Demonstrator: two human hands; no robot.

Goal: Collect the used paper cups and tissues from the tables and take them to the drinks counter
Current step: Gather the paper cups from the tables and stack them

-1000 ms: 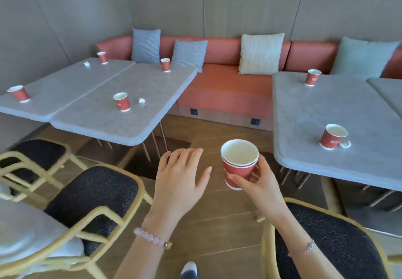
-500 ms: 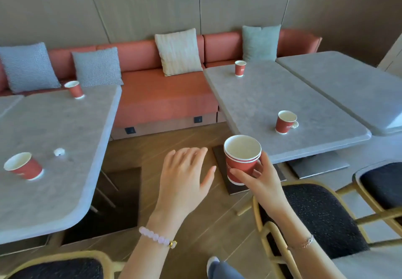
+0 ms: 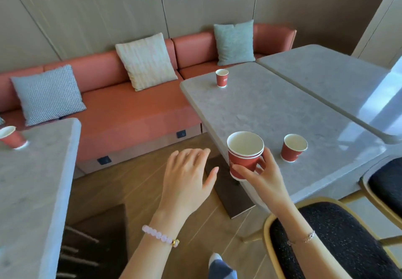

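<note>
Between the two tables, the right hand (image 3: 264, 175) pinches a nested stack of cups (image 3: 244, 153) upright by its side, probably to free the rim for another cup. The left hand (image 3: 187, 179) hovers empty, fingers spread. Nearest loose cup (image 3: 293, 147) stands on the table (image 3: 250, 107) just beyond the stack.

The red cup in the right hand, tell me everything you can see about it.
The held cup stack looks like red paper cups nested together: several white rims show in layers at the top, with a white inside that appears empty. White print on the side is partly covered. It is upright, tipped slightly, held in the air over the near edge of the grey table. The right hand grips its lower side with fingertips; the left hand is apart from it.
</note>
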